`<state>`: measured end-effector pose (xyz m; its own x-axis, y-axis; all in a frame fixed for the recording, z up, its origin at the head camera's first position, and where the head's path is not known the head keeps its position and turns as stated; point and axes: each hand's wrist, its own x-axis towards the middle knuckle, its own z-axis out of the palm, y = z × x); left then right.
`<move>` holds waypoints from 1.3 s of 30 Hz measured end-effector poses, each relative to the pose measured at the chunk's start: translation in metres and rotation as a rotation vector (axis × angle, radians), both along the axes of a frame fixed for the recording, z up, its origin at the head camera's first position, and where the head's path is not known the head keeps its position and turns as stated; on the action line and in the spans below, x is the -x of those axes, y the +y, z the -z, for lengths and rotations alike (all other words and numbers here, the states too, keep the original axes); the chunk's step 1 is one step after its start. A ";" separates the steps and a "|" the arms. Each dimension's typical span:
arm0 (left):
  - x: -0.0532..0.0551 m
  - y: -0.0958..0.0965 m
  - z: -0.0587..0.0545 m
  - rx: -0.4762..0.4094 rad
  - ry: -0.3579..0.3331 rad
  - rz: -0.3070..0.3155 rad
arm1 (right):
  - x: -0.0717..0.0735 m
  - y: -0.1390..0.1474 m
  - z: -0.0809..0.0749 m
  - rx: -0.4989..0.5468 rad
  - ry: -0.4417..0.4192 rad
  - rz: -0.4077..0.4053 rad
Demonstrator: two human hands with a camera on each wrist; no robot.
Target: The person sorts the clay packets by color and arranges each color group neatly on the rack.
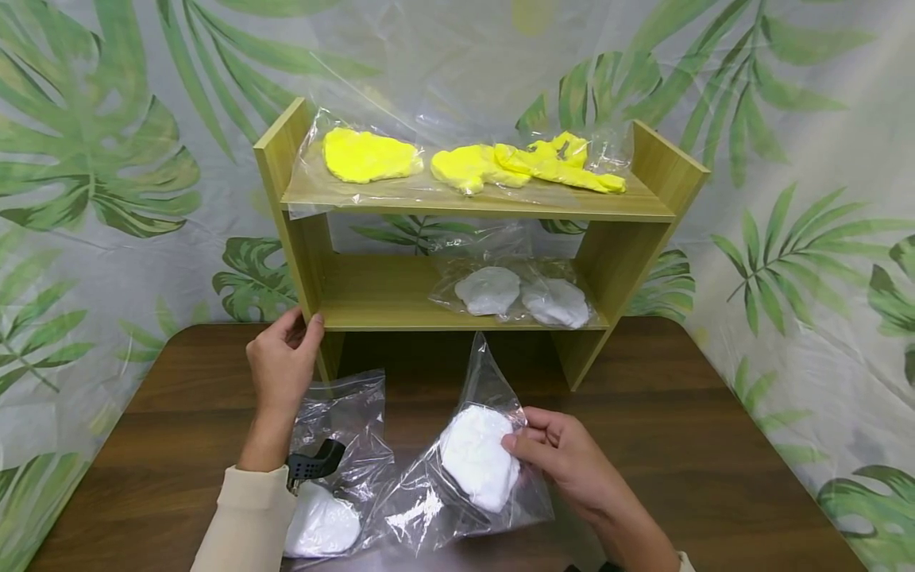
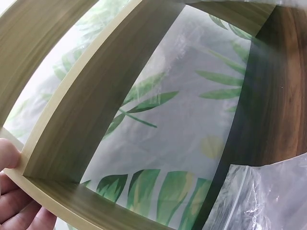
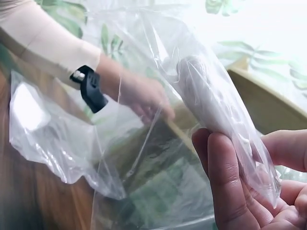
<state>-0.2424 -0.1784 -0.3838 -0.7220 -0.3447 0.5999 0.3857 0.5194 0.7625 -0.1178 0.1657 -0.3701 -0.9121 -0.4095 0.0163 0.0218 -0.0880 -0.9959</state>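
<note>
My left hand [image 1: 282, 357] grips the left upright of a small wooden shelf [image 1: 477, 210], thumb at the front edge of the lower board. In the left wrist view its curled fingers [image 2: 21, 211] lie on the upright's outer side. In front of the shelf, my right hand [image 1: 572, 457] pinches a clear plastic bag [image 1: 489, 373] with a flat white lump [image 1: 477, 461] inside. That bag is raised and tilted, as the right wrist view shows it nearly edge-on. Below my left forearm, a second clear bag [image 1: 343, 413] with a white lump [image 1: 322, 520] lies on the table.
Bagged yellow pieces [image 1: 372, 155] lie along the top board. Two bagged white lumps [image 1: 489, 291] sit at the right of the lower board, one overlapping its front edge. The shelf stands on a dark wooden table [image 1: 686, 413] before a leaf-patterned curtain [image 1: 93, 159].
</note>
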 end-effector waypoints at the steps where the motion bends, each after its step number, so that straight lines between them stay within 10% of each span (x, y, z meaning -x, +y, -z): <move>1: 0.000 0.000 0.000 0.000 -0.002 -0.001 | -0.001 0.000 -0.001 0.005 0.003 -0.006; 21: 0.002 -0.001 -0.001 0.018 0.000 0.006 | -0.014 0.001 -0.019 0.101 0.206 -0.038; 39: 0.001 -0.002 0.000 0.020 0.003 -0.006 | 0.003 -0.004 -0.052 0.017 0.346 -0.035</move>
<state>-0.2432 -0.1804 -0.3839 -0.7179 -0.3373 0.6090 0.3846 0.5370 0.7508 -0.1209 0.1617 -0.3181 -0.8368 -0.4374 0.3294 -0.3139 -0.1096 -0.9431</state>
